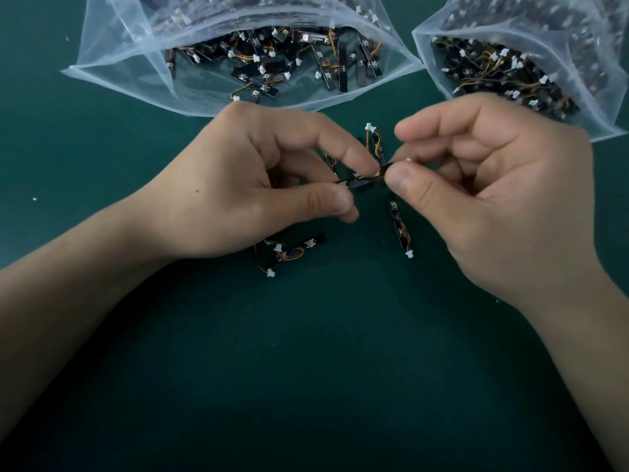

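**A:** Right, both hands meet over the green mat (340, 369) on one small black circuit strip (362, 183), held clear of the surface and roughly level.

**B:** Look at the grip. The left hand (238, 185) pinches the strip's end between thumb and forefinger, with the other fingers curled under. I'd call that the anchor, steadying the board.

**A:** And the right hand (493, 199) is closed down too, thumb and fingertip nipping the opposite end, right where a tiny white connector (408, 160) peeks out. That looks like the working side — seating or freeing the plug, I'd judge, though the thumb hides the joint itself.

**B:** Plenty lying around, too. A loose strip (398, 223) lies just below the right thumb, a second strip (377, 144) sits above the pinch, and a small tangle of strips (282, 253) rests by the left palm.

**A:** At the far side there's the left bag (112, 52) and the right bag (606, 107), both clear plastic, open-mouthed and full of the same wired strips.

**B:** Nothing blocks the hands, but those stray leads underneath could snag if the strip dips — best worked up in the air.
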A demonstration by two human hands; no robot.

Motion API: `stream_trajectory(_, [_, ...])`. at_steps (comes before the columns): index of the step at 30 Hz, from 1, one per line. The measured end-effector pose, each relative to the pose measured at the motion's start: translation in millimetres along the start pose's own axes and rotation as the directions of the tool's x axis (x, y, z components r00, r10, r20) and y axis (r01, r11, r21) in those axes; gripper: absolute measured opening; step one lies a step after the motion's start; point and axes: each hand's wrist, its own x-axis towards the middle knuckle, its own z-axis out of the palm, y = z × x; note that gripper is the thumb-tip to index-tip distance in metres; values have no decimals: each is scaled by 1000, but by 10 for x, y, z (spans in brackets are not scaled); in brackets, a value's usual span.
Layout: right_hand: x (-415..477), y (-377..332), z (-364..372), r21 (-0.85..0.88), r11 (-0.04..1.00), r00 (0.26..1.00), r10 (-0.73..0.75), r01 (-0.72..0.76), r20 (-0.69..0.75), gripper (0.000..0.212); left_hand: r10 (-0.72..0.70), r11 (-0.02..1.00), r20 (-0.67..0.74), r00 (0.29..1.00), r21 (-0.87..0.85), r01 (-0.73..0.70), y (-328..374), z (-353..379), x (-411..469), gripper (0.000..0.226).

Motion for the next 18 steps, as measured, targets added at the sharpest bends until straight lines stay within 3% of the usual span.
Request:
stream_trajectory(3, [5,52,-52,2,1000,1000,-11,11,20,18,-11,1000,11,1000,-9,11,0,-2,-4,32])
stream_trajectory(11, [1,86,-221,-216,960,934,-93,176,346,22,-6,999,16,1000,40,5,-7,-6,3,30])
stream_trajectory(14, [6,84,-144,-331,913,927,-114,240,358,20,-6,999,14,1000,43,5,-7,-5,11,29])
stream_trajectory(18, [30,95,-157,-373,895,951,-148,245,271,18,0,999,-11,1000,51,0,-3,-2,10,25])
